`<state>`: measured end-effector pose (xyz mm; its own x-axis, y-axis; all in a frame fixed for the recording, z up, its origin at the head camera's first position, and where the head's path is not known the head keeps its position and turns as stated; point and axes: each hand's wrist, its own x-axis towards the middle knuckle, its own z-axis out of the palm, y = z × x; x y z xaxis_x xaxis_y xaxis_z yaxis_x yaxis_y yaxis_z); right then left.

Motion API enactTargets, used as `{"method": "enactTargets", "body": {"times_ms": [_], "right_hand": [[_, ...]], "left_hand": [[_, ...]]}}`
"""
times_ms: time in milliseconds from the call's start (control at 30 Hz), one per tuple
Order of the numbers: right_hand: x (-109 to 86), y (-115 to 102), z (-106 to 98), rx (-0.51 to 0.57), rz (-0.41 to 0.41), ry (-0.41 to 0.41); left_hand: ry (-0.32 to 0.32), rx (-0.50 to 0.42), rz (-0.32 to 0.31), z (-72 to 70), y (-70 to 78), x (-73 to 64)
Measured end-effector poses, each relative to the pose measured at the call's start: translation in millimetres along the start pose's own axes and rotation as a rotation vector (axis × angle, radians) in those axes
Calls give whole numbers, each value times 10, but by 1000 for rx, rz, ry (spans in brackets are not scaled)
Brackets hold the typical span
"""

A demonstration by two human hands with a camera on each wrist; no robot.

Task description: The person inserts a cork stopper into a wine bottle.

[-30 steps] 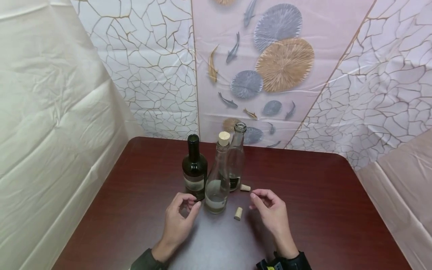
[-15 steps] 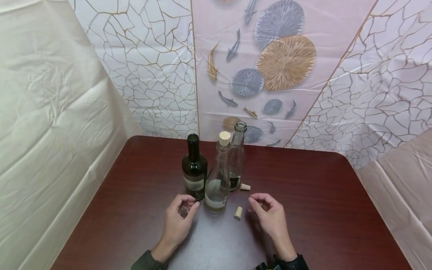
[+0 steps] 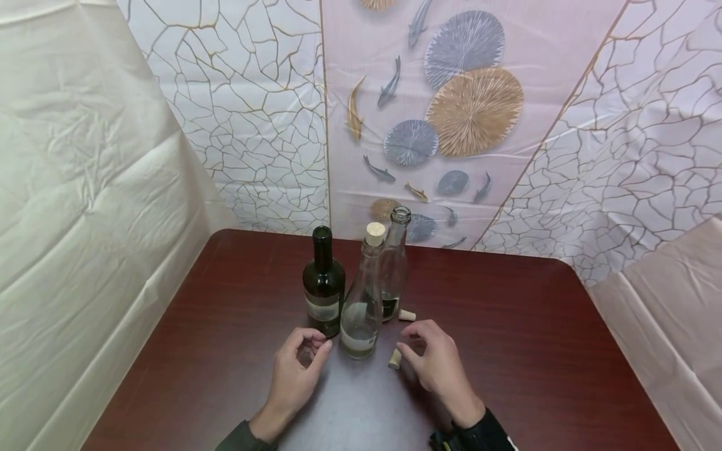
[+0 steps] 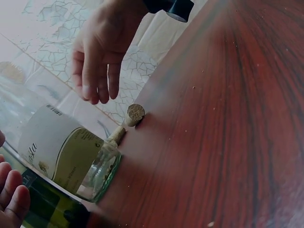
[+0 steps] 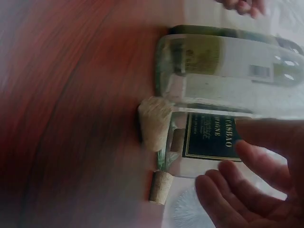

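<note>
My right hand (image 3: 440,366) hovers beside a short tapered cork (image 3: 395,359) on the table, thumb and forefinger spread with nothing between them. In the right wrist view its fingers (image 5: 266,161) hang past that cork, loosely bent. A second cork (image 3: 407,316) lies farther back, by the foot of a clear bottle with a black label (image 5: 211,135). In front of that bottle stands another clear bottle (image 3: 361,313), with a cork (image 3: 375,233) in its mouth. My left hand (image 3: 296,369) is loosely curved and holds nothing, fingertips near the base of an uncorked dark green bottle (image 3: 323,275).
The three bottles stand close together on a dark red wooden table (image 3: 536,351). Behind its far edge hangs a patterned cloth (image 3: 271,125), and a plain pale cloth (image 3: 101,219) borders the left side.
My right hand has moved left and slightly forward, bringing its thumb and forefinger to the nearer cork. The left hand stays almost where it was. Bottles and corks have not moved.
</note>
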<state>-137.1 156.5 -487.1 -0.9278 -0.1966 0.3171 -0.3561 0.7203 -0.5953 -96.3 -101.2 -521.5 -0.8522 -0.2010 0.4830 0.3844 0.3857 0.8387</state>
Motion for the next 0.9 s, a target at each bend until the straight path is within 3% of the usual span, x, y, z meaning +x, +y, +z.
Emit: {"method": "enactTargets", "body": {"times_ms": [167, 433, 800, 900], "right_hand": [[15, -6, 38, -154, -111, -140], [21, 11, 74, -195, -174, -317], [-9, 46, 123, -205, -135, -361], [-15, 45, 127, -202, -136, -347]], "left_hand": [[6, 16, 2, -12, -26, -12], [20, 13, 33, -16, -41, -3], [1, 22, -2, -16, -43, -6], [5, 22, 22, -17, -20, -4]]}}
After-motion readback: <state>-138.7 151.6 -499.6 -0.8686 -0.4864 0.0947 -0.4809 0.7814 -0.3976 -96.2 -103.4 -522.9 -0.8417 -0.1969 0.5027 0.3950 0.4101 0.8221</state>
